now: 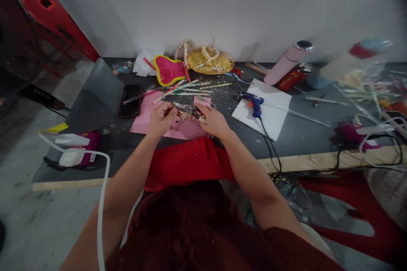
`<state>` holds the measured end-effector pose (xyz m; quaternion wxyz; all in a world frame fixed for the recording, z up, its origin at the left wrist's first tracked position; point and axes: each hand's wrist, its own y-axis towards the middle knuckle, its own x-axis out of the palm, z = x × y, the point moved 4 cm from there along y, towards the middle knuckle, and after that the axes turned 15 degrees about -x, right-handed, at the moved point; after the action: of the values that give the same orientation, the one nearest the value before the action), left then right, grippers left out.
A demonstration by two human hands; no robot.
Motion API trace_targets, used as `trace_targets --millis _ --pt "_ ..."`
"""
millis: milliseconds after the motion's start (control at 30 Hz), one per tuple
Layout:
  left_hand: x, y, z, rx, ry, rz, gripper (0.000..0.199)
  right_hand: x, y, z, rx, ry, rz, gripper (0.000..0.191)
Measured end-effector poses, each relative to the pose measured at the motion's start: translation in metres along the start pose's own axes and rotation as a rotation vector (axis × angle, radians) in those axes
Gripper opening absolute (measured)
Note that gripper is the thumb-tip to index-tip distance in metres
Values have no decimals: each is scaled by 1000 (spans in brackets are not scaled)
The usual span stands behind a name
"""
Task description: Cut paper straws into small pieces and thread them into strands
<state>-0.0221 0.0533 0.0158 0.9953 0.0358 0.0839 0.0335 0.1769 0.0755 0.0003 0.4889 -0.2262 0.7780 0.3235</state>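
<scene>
My left hand (161,118) pinches a small beaded piece (185,116) over a pink paper sheet (144,120). My right hand (213,121) grips a pair of cutting pliers (186,108) whose jaws point left toward the left fingers. Both hands meet at the middle of the dark table (101,93). Several thin sticks (187,88) lie just beyond the hands.
A phone (130,100) lies left of the pink sheet. A blue glue gun (254,104) rests on a white sheet (273,112). A yellow basket (210,61), a pink heart-shaped piece (168,70), a pink flask (288,63) and a second glue gun (352,132) stand around. Red cloth (187,163) hangs over the front edge.
</scene>
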Motion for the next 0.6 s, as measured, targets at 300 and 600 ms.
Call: trace_targets --millis 300,600 --pt "0 2 -6 -16 55 42 12 6 0 7 -28 45 -5 57" --pt "-2 2 -7 -31 88 68 12 6 1 6 -24 74 -21 59"
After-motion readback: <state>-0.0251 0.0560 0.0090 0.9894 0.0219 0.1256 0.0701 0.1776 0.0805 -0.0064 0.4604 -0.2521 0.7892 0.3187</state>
